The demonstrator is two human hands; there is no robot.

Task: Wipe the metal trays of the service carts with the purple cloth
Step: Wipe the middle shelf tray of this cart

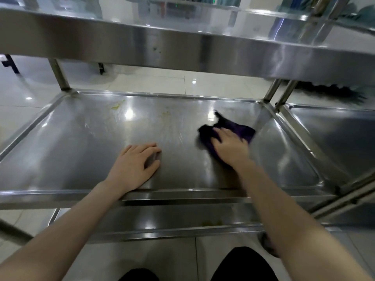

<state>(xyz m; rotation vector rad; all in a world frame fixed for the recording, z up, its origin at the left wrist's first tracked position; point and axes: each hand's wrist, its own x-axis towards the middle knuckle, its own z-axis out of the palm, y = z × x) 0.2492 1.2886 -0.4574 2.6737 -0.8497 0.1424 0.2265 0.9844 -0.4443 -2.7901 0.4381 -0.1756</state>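
Glossy floor tiles show behind the cart, and I take the middle tray as my landmark. On its right half my right hand presses the purple cloth down, fingers straight and spread over it rather than gripping. The cloth is blurred. My left hand rests near the tray's front rim, fingers relaxed, holding nothing.

Risks, as I judge them:
- The bunched cloth could slip out from under a flat palm.
- The yellowish smears toward the tray's far-left corner could be missed, or merely dragged across the steel.
- The upper tray hangs low above it — easy to knock a wrist.

Below it, the lower tray looks stained too. No brand, label or writing is legible anywhere.
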